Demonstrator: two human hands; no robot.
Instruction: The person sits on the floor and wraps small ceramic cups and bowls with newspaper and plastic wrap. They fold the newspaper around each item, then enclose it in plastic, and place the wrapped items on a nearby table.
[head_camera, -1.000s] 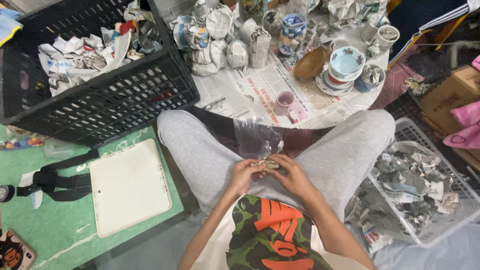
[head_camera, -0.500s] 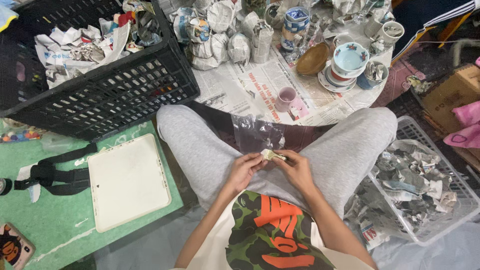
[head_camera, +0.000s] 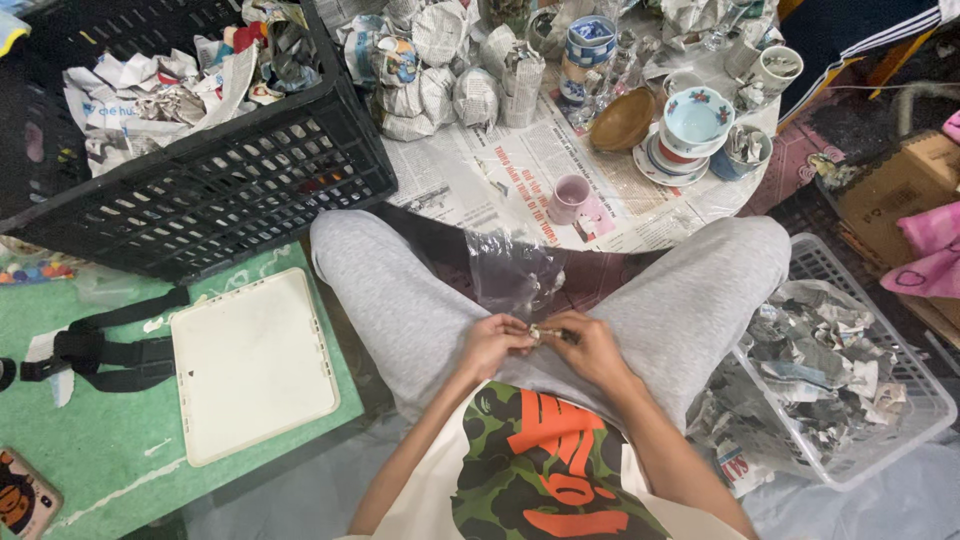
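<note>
- Small pale object (head_camera: 541, 333), kind unclear, sits over the lap between both hands, pinched at the fingertips.
- Left hand (head_camera: 492, 344) grips its left end, right hand (head_camera: 592, 350) its right; both equally near, fingers narrow and closed on it.
- Its long axis seems to run hand to hand.
- Clear plastic bag (head_camera: 512, 272) lies just beyond, between grey-trousered knees.
- Pink cup (head_camera: 570, 197) stands farther out on newspaper.
</note>
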